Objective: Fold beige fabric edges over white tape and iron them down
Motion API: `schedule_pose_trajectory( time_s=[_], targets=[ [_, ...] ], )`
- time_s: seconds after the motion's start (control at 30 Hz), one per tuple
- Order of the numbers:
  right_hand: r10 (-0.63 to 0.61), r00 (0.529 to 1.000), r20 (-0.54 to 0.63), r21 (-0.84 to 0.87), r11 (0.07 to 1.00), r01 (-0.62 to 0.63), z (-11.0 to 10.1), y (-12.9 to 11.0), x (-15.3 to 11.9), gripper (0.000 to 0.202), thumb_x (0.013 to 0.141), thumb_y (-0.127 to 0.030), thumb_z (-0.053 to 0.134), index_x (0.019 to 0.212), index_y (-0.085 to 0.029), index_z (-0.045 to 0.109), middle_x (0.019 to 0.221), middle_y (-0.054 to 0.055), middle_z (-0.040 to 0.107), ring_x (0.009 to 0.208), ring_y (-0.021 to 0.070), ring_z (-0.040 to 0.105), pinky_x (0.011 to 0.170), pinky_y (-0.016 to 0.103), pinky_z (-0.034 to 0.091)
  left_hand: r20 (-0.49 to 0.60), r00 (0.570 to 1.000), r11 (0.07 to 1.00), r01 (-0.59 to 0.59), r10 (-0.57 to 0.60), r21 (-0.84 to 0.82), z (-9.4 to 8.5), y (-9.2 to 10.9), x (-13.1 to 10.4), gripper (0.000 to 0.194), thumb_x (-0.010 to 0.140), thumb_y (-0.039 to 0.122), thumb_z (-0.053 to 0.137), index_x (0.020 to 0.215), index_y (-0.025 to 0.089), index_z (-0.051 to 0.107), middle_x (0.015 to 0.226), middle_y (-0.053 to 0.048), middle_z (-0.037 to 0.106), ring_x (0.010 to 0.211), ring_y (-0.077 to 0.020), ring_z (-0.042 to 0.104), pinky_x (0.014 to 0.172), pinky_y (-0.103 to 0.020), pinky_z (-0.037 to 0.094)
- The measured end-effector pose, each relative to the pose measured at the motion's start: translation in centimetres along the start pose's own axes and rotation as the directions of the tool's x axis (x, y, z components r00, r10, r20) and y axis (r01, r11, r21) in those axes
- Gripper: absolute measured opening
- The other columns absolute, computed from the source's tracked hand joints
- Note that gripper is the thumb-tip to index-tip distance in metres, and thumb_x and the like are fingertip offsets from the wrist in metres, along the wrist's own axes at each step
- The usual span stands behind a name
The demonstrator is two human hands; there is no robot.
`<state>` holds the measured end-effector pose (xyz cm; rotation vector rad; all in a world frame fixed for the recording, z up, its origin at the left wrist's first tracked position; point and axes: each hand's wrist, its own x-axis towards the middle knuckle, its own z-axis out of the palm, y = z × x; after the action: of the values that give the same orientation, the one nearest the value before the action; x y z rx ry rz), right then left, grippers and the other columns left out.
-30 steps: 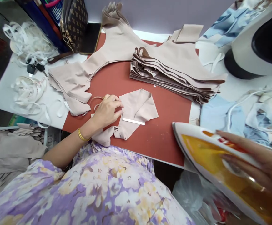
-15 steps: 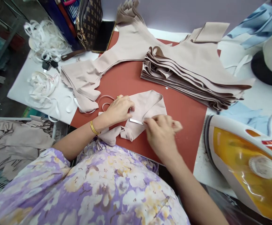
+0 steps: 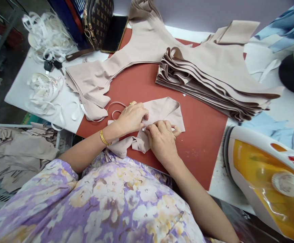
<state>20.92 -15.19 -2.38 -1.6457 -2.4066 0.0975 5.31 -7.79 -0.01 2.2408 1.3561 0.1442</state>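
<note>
A small beige fabric piece (image 3: pixel 162 107) lies on the red-brown mat (image 3: pixel 197 152), its lower part bunched near the mat's front edge. Closed fingers of my left hand (image 3: pixel 134 116) pinch the cloth at its left middle. Just to the right, my right hand (image 3: pixel 163 138) has its fingers bent and pressed together on the same cloth, the fingertips close to the left ones. Between the fingertips a tiny bit of white strip shows; most of it is hidden. A thin beige strap (image 3: pixel 116 103) curls behind my left hand.
Stacked beige fabric (image 3: pixel 200 77) fills the mat's back right, more fabric (image 3: pixel 93 77) the left. An iron (image 3: pixel 268 175) stands at right. White ribbons (image 3: pixel 48 37), keys (image 3: pixel 52 64), a phone (image 3: pixel 114 33) and a patterned bag (image 3: pixel 98 20) are back left; a fabric-filled basket (image 3: pixel 58 141) sits left.
My right hand has moved slightly left and up, its fingers now over the white strip that was visible. My left hand stays on the cloth. The view has shifted slightly.
</note>
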Motion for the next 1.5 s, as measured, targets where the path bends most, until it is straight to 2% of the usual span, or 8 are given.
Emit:
schedule_pose_trajectory(
  time_s=[0.37, 0.57, 0.7, 0.87, 1.07, 1.2, 1.37, 1.5],
  targets=[
    [-0.109, 0.994, -0.004, 0.065, 0.992, 0.109, -0.7, 0.9, -0.7, 0.021, 0.098, -0.021, 0.046, 0.082, -0.019, 0.061, 0.086, 0.004, 0.063, 0.09, 0.0191, 0.047, 0.087, 0.038, 0.019, -0.01, 1.0, 1.0, -0.005, 0.005, 0.0, 0.0, 0.0, -0.2, 0.016, 0.076, 0.012, 0.072, 0.092, 0.015, 0.073, 0.098, -0.008, 0.066, 0.097, -0.0237, 0.055, 0.093, -0.038, 0.045],
    [-0.078, 0.996, -0.032, 0.37, 0.925, 0.084, -3.7, 3.0, -4.9, 0.008, 0.093, -0.016, 0.056, 0.086, -0.02, 0.055, 0.084, 0.001, 0.058, 0.085, 0.016, 0.05, 0.079, 0.036, 0.026, -0.011, 0.998, 0.996, -0.061, 0.062, 0.067, -0.4, -0.1, -0.3, 0.013, 0.08, 0.011, 0.068, 0.091, 0.014, 0.072, 0.101, -0.008, 0.065, 0.096, -0.023, 0.054, 0.088, -0.038, 0.044],
    [-0.019, 0.997, -0.079, 0.456, 0.888, 0.053, -3.2, 2.5, -5.9, 0.008, 0.092, -0.014, 0.057, 0.09, -0.021, 0.055, 0.086, 0.001, 0.06, 0.089, 0.0166, 0.052, 0.079, 0.036, 0.029, -0.065, 0.963, 0.956, -0.25, 0.262, 0.155, -0.1, 1.1, -0.3, 0.024, 0.089, 0.008, 0.052, 0.097, 0.018, 0.072, 0.11, -0.008, 0.065, 0.105, -0.025, 0.052, 0.087, -0.04, 0.041],
    [0.033, 0.999, -0.022, 0.53, 0.848, -0.016, -3.2, 2.5, -6.3, 0.007, 0.094, -0.019, 0.053, 0.088, -0.022, 0.054, 0.088, 0.003, 0.061, 0.089, 0.0175, 0.054, 0.078, 0.035, 0.037, 0.097, 0.884, 0.877, -0.467, 0.458, 0.113, 1.6, 1.5, -0.2, 0.03, 0.093, 0.008, 0.046, 0.101, 0.021, 0.072, 0.108, -0.006, 0.067, 0.099, -0.02, 0.053, 0.083, -0.034, 0.041],
    [0.069, 0.915, 0.397, 0.507, 0.814, -0.282, -7.2, 9.4, -18.3, 0.013, 0.089, -0.026, 0.058, 0.076, -0.028, 0.056, 0.068, 0.003, 0.063, 0.059, 0.0183, 0.062, 0.051, 0.031, 0.051, 0.065, 0.908, 0.902, -0.418, 0.413, 0.105, 3.0, 1.1, 0.0, 0.032, 0.088, 0.002, 0.046, 0.096, 0.02, 0.07, 0.104, -0.006, 0.068, 0.094, -0.0202, 0.054, 0.08, -0.033, 0.044],
    [0.185, 0.883, 0.431, 0.323, 0.882, -0.342, -7.2, 11.3, -25.4, 0.017, 0.082, -0.025, 0.059, 0.067, -0.031, 0.061, 0.053, 0.002, 0.064, 0.038, 0.0237, 0.059, 0.03, 0.031, 0.039, -0.032, 0.881, 0.873, -0.473, 0.472, -0.124, 2.1, 0.7, -0.5, 0.039, 0.081, -0.005, 0.041, 0.098, 0.018, 0.067, 0.103, -0.005, 0.069, 0.098, -0.017, 0.059, 0.089, -0.032, 0.048],
    [0.17, 0.941, 0.292, 0.373, 0.886, -0.275, -7.2, 8.7, -21.3, 0.014, 0.091, -0.033, 0.056, 0.078, -0.029, 0.059, 0.064, -0.002, 0.068, 0.047, 0.0173, 0.063, 0.039, 0.027, 0.047, -0.278, 0.914, 0.929, -0.343, 0.295, -0.142, -2.1, -1.0, -4.6, 0.036, 0.079, -0.003, 0.041, 0.099, 0.016, 0.064, 0.102, -0.006, 0.068, 0.1, -0.0165, 0.062, 0.091, -0.033, 0.05],
    [-0.018, 0.999, 0.051, 0.448, 0.894, -0.007, -6.9, 5.4, -14.4, 0.004, 0.093, -0.026, 0.057, 0.095, -0.023, 0.06, 0.078, 0.0, 0.066, 0.066, 0.0128, 0.065, 0.061, 0.024, 0.052, -0.158, 0.965, 0.976, -0.217, 0.21, -0.028, -4.1, -1.8, -10.2, 0.023, 0.08, 0.016, 0.06, 0.102, 0.015, 0.063, 0.1, -0.009, 0.064, 0.096, -0.0214, 0.06, 0.087, -0.037, 0.051]
  ],
)
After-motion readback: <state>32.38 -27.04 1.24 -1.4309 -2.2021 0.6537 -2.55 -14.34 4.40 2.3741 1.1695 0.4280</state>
